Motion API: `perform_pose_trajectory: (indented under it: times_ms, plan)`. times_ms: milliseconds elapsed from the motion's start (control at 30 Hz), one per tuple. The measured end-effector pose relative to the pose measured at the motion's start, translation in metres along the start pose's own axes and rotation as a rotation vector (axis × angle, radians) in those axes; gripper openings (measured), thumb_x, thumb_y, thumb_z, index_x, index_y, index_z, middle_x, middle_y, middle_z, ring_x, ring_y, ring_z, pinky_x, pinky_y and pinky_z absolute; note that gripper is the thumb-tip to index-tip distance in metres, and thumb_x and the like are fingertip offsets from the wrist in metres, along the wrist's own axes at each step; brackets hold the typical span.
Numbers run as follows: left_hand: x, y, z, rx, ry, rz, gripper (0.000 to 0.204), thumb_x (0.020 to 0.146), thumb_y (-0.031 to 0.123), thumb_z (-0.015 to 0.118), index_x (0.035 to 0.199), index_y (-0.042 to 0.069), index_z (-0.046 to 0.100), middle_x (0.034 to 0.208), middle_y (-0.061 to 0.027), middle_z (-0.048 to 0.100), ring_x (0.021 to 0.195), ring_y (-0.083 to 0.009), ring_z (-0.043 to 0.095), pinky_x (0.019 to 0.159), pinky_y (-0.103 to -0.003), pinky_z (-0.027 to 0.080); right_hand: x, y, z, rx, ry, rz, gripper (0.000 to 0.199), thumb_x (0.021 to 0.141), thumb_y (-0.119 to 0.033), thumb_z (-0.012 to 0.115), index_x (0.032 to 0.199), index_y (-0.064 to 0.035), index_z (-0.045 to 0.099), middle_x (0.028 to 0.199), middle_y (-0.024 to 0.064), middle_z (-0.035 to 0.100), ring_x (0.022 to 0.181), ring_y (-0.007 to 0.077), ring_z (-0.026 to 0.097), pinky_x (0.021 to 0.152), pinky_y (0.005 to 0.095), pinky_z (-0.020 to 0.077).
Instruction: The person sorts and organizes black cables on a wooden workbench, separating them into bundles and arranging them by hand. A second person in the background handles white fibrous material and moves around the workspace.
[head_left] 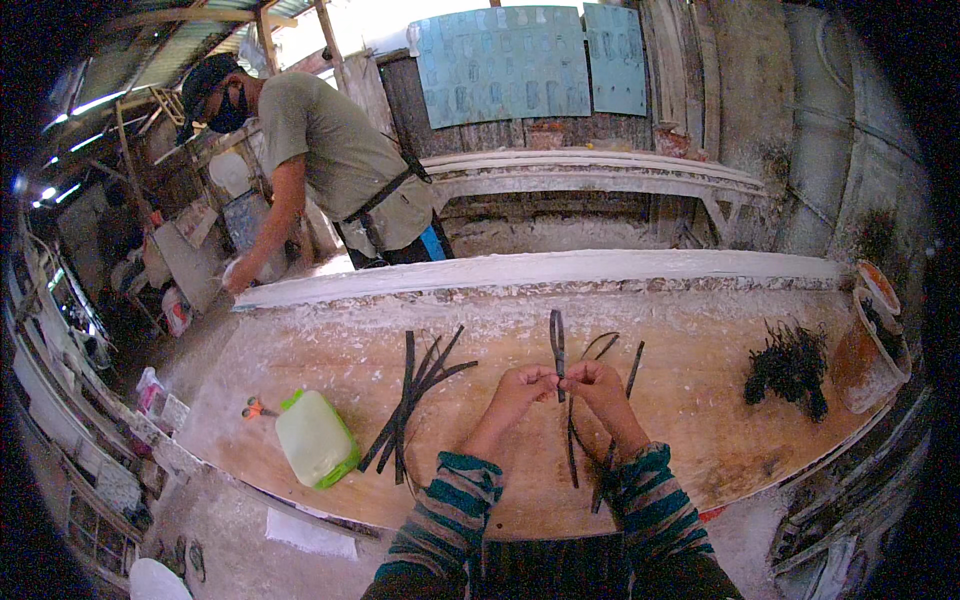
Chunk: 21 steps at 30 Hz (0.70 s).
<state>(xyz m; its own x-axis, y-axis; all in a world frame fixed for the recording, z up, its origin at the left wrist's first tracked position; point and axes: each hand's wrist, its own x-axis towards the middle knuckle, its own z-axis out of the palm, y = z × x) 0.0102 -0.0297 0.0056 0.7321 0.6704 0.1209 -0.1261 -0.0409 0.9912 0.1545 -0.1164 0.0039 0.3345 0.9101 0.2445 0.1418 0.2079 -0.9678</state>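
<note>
We hold a thin dark strip [558, 350] upright over the middle of the wooden workbench [700, 420], pinched between both hands. Our left hand [522, 385] and right hand [592, 380] meet fingertip to fingertip around it, both closed tight on the strip; its upper end sticks up above our knuckles, while the lower part runs down behind the hands and we cannot tell where it ends among the other strips there. Our fingertips are too small and too bunched to show which ones do the pinching.

Just below and beside our right hand lie a few loose dark strips [605, 420], partly hidden by our striped sleeve. To the left of our left hand a bundle of dark strips [415, 400] fans out on the bench. Further left lies a pale plastic jug with a green cap [315, 438], and beside it something small and orange [255, 408], too small to make out. Toward the right end sits a heap of dark fibrous scraps [790, 368], and next to it a rust-coloured container [870, 350], cut off by the dark rim.

Beyond the bench another person [330, 160] bends over a separate surface; what that hand touches is unclear.
</note>
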Motion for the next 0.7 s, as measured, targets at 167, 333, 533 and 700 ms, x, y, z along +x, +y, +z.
perform_pose_trajectory:
  times_ms: [167,333,533,700]
  plan:
    - [0.005,0.01,-0.001,0.064,0.012,-0.072,0.018,0.081,0.019,0.061,0.089,0.002,0.061,0.074,-0.0012,0.061,0.062,-0.0079,0.054,0.056,-0.02,0.043,0.002,-0.003,0.001,-0.163,0.016,-0.007,0.009,0.076,-0.006,0.065,0.079,-0.0026,0.057,0.073,0.0017,0.061,0.066,0.0081,0.055,0.061,0.0212,0.0436]
    - [0.007,0.005,-0.004,0.073,0.01,-0.08,0.018,0.081,0.019,0.061,0.086,0.003,0.06,0.073,-0.0015,0.061,0.061,-0.0083,0.055,0.055,-0.02,0.043,-0.006,-0.02,0.01,-0.171,0.048,0.0,0.009,0.075,-0.006,0.065,0.077,-0.0025,0.056,0.074,0.0018,0.06,0.067,0.0079,0.055,0.06,0.0216,0.0437]
    - [0.013,-0.012,-0.013,-0.004,0.019,-0.039,0.016,0.082,0.019,0.06,0.086,0.003,0.06,0.071,-0.0021,0.06,0.059,-0.0088,0.056,0.052,-0.02,0.044,-0.01,-0.029,0.015,-0.27,0.036,-0.199,0.007,0.077,-0.003,0.061,0.084,-0.0037,0.059,0.075,0.0032,0.059,0.068,0.0116,0.055,0.062,0.0253,0.0442]
    - [0.01,0.001,-0.007,0.026,0.147,-0.087,0.016,0.083,0.018,0.058,0.088,0.003,0.06,0.072,-0.0024,0.06,0.06,-0.0088,0.056,0.053,-0.021,0.046,-0.008,-0.027,0.013,-0.471,-0.002,-0.413,0.013,0.075,0.0,0.058,0.087,-0.0051,0.059,0.084,0.0088,0.057,0.079,0.0245,0.056,0.067,0.0304,0.045]
